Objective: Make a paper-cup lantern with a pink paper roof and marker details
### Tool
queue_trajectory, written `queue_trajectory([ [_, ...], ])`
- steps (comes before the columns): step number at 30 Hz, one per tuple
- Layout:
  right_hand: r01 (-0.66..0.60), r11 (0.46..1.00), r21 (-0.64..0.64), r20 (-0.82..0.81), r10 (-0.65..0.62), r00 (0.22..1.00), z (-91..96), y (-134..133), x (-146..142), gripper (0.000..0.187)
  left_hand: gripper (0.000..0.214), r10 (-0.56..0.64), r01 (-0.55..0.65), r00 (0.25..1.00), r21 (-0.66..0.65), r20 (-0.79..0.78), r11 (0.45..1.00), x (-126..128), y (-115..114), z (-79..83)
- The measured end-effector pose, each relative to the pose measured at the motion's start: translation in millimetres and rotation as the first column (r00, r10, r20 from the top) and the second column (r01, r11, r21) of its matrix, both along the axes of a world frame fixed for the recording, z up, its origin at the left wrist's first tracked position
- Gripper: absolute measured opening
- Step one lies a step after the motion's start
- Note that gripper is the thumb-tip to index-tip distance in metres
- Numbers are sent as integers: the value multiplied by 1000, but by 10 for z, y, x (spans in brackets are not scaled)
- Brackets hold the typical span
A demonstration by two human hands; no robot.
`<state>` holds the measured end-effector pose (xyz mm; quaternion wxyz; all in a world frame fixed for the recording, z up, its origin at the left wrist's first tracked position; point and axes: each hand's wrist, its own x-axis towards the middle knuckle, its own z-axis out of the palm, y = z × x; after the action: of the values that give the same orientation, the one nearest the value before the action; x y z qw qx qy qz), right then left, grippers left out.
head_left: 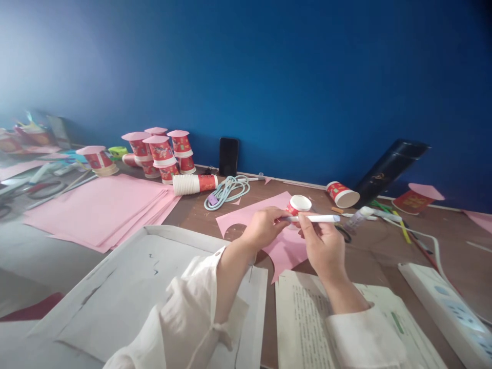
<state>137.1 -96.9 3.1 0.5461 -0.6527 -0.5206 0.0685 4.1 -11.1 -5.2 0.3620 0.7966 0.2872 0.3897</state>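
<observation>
Both my hands are on a white marker pen (317, 219) with a pale blue end, which lies level between them. My left hand (263, 228) pinches its left end with the fingertips. Further along the barrel, the thumb and fingers of my right hand (323, 243) are closed on it. Just behind the pen is a red paper cup (292, 207) with its white rim facing up, its lower part partly hidden by my hands. Beneath them lies a pink paper sheet (286, 248) with curved pieces cut out.
Red cups topped with pink discs (159, 151) are stacked at the back left, near pink sheets (103, 210). A coiled cable (228, 192) and phone (228, 156) lie centrally. An open book (307, 318), power strip (448, 302) and black cylinder (388, 171) are on the right.
</observation>
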Motion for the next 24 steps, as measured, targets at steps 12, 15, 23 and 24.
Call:
queue_trajectory([
  [12, -30, 998, 63, -167, 41, 985, 91, -52, -69, 34, 21, 86, -67, 996, 430, -25, 900, 31, -138, 24],
  [15, -35, 998, 57, -221, 47, 974, 106, -61, -69, 35, 21, 99, -78, 995, 457, -21, 886, 46, -172, 28],
  [23, -29, 999, 21, -257, 33, 966, 97, -56, -58, 40, 24, 96, -58, 994, 466, -58, 883, 72, -184, 30],
  [24, -20, 1000, 3, -233, 21, 972, 84, -49, -44, 41, 25, 84, -34, 992, 457, -89, 889, 70, -168, 24],
])
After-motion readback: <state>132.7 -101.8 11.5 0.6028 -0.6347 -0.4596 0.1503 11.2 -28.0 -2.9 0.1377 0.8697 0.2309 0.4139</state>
